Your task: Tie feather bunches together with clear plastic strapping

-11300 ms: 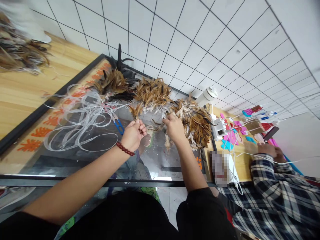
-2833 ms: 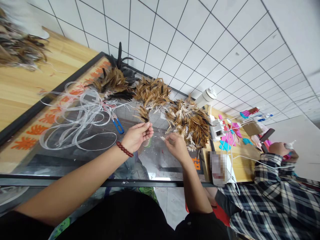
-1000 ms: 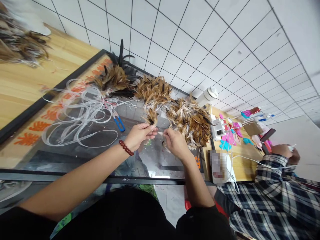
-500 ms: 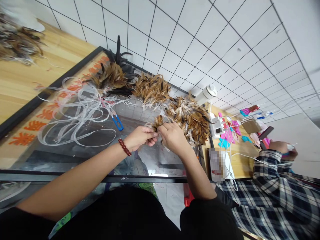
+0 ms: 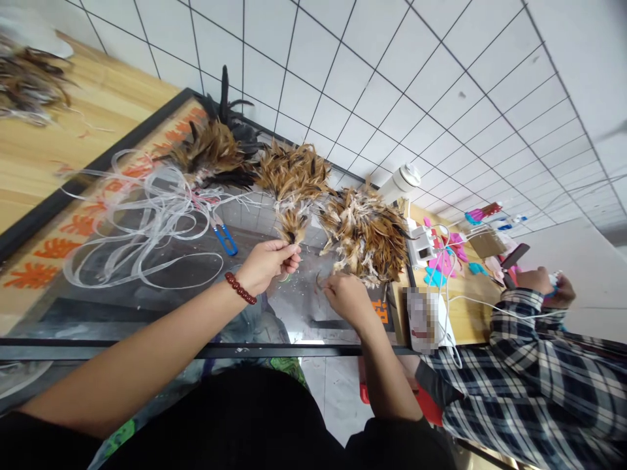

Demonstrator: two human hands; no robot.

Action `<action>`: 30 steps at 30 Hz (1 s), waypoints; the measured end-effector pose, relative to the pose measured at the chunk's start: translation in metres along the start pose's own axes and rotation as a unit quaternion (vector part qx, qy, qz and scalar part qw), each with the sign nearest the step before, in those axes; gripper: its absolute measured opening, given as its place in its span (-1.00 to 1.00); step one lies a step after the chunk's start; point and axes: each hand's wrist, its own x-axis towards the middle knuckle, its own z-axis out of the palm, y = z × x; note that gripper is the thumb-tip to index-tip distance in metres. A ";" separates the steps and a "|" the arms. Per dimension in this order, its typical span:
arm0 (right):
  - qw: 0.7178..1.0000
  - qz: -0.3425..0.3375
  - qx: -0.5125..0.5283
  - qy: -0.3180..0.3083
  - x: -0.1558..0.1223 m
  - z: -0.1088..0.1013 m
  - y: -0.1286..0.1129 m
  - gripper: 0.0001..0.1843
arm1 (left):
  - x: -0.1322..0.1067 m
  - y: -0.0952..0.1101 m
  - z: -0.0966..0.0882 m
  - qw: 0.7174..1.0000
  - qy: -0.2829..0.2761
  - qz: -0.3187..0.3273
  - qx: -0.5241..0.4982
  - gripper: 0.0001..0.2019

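Observation:
My left hand (image 5: pixel 268 262), with a red bead bracelet on the wrist, is closed on the stems of a small bunch of brown feathers (image 5: pixel 292 226) held upright over the glass table (image 5: pixel 161 307). My right hand (image 5: pixel 345 295) is lower and to the right, fingers pinched on a thin feather (image 5: pixel 319 281) just above the glass. A heap of brown and white feathers (image 5: pixel 366 233) lies right behind my right hand. Two more feather piles (image 5: pixel 292 171) lie further back.
Tangled clear ribbon (image 5: pixel 142 215) and blue-handled snips (image 5: pixel 224 239) lie left of my hands. A white bottle (image 5: pixel 401 183), a white device with cables (image 5: pixel 425 243) and pink and blue paper bits (image 5: pixel 443 264) sit on the wooden table at right. A person in a plaid sleeve (image 5: pixel 533 365) works there.
My hands, joined at the feather bunch half a second ago, have parted. The left raised the bunch; the right dropped towards the glass with a thin feather.

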 end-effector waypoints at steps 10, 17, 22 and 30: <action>0.807 -0.051 0.557 0.190 0.030 0.012 -0.032 -0.74 | 0.001 -0.006 0.000 0.997 -0.036 -0.046 -0.054 -0.95; 0.842 -0.004 0.459 0.285 0.040 0.022 -0.051 -0.75 | -0.001 -0.005 0.002 0.993 -0.028 -0.037 -0.111 -0.94; 0.844 -0.057 0.428 0.317 0.037 0.018 -0.048 -0.77 | -0.001 -0.003 0.000 0.996 -0.038 -0.045 -0.070 -0.94; 0.870 -0.062 0.358 0.335 0.030 0.011 -0.022 -0.71 | 0.000 -0.001 -0.003 0.989 -0.091 -0.066 -0.094 -0.90</action>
